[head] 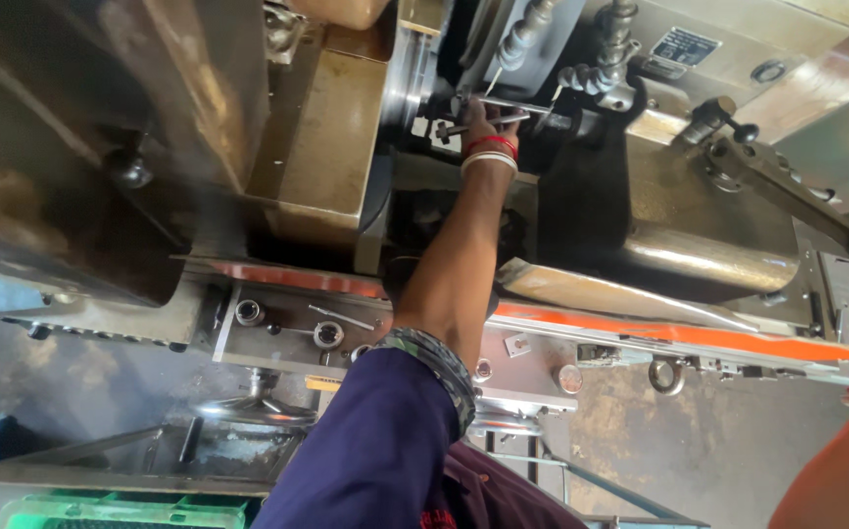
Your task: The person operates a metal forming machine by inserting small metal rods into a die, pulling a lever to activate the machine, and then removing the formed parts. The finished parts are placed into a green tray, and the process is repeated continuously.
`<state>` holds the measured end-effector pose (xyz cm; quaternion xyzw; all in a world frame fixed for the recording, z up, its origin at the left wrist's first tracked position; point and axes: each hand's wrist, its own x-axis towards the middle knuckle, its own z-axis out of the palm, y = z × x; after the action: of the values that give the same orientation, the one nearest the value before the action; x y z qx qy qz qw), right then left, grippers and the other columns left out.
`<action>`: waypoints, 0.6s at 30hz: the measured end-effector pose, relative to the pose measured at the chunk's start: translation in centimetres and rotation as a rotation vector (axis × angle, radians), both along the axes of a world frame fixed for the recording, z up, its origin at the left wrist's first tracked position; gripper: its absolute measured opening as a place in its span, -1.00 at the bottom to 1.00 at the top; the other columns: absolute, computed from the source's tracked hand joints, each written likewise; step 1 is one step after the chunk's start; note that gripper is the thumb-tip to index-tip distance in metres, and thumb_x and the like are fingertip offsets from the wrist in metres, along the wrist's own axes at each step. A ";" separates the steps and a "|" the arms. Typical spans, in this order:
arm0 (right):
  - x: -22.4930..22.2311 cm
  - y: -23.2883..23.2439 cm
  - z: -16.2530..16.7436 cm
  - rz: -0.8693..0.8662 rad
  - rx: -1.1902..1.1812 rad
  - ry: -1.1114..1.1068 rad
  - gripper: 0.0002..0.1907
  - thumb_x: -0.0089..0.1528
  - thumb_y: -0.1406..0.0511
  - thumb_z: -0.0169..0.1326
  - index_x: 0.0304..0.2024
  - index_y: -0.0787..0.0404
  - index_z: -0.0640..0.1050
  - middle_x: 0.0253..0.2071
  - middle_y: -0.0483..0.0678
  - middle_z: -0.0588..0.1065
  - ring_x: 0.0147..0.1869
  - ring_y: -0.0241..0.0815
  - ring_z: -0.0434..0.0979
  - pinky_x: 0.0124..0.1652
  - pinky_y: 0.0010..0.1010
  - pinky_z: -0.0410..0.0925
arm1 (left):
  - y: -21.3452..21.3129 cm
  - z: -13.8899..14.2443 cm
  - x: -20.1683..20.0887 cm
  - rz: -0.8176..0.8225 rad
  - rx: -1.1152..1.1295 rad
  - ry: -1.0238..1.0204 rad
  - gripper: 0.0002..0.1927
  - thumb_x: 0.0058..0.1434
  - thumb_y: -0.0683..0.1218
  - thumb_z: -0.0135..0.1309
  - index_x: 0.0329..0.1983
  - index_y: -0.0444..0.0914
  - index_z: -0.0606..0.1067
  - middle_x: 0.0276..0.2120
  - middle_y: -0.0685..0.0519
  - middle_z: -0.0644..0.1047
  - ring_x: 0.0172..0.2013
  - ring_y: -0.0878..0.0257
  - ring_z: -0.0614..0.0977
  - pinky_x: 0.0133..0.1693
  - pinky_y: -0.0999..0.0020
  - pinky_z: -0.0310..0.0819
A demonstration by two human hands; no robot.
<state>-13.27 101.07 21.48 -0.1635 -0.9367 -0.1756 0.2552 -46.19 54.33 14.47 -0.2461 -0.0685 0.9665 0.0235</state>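
Now our left hand (pixel 480 122) clamps a key (pixel 503 106) at the chuck (pixel 407 83); next needs a firm turn; right hand unseen.

A steel handwheel (pixel 256 407) is sitting low at the front of the machine, and a green plastic crate (pixel 121 512) is peeking in beneath it. An orange strip (pixel 679 333) is running along the machine's edge, with an eye bolt (pixel 666 375) lying just below it. A black ball knob (pixel 131 168) is sticking out at left.
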 end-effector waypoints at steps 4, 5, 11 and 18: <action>0.9 -2.2 -0.1 -0.047 -0.014 -0.002 -0.55 0.60 0.21 -0.10 -0.26 0.34 0.61 -0.46 0.19 0.51 -0.40 0.10 0.53 -0.41 -0.16 0.31 | 0.2 -0.2 -0.3 0.030 -0.009 -0.041 -0.60 0.37 0.03 0.05 0.23 -0.16 0.43 0.10 0.02 0.48 0.14 0.12 0.51 0.11 -0.25 0.44; 0.9 -2.7 0.0 -0.052 -0.014 0.001 -0.55 0.60 0.20 -0.10 -0.27 0.35 0.61 -0.46 0.20 0.51 -0.41 0.11 0.53 -0.41 -0.15 0.31 | 0.3 -0.5 -0.5 0.026 -0.015 -0.042 -0.61 0.38 0.02 0.05 0.23 -0.14 0.43 0.10 0.04 0.48 0.14 0.12 0.50 0.13 -0.24 0.42; 0.2 -3.8 2.5 0.013 0.020 0.026 -0.52 0.60 0.20 -0.10 -0.28 0.37 0.61 -0.48 0.22 0.51 -0.42 0.15 0.52 -0.44 -0.12 0.30 | 1.3 -2.5 -1.7 0.069 0.007 0.007 -0.68 0.38 0.02 0.05 0.17 -0.12 0.46 0.06 0.05 0.50 0.13 0.15 0.50 0.11 -0.28 0.41; 1.9 -5.9 3.7 -0.140 0.030 0.004 -0.46 0.59 0.13 -0.07 -0.33 0.41 0.59 -0.47 0.26 0.52 -0.37 0.19 0.55 -0.39 -0.10 0.35 | 1.6 -3.3 -2.2 0.100 -0.009 -0.019 -0.76 0.36 0.00 0.09 0.06 -0.08 0.49 -0.07 0.10 0.52 -0.01 0.18 0.52 0.07 -0.31 0.39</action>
<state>-11.39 95.12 25.14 -0.2254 -0.9197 -0.2066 0.2463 -48.42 55.94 11.14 -0.2515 -0.0765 0.9645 -0.0268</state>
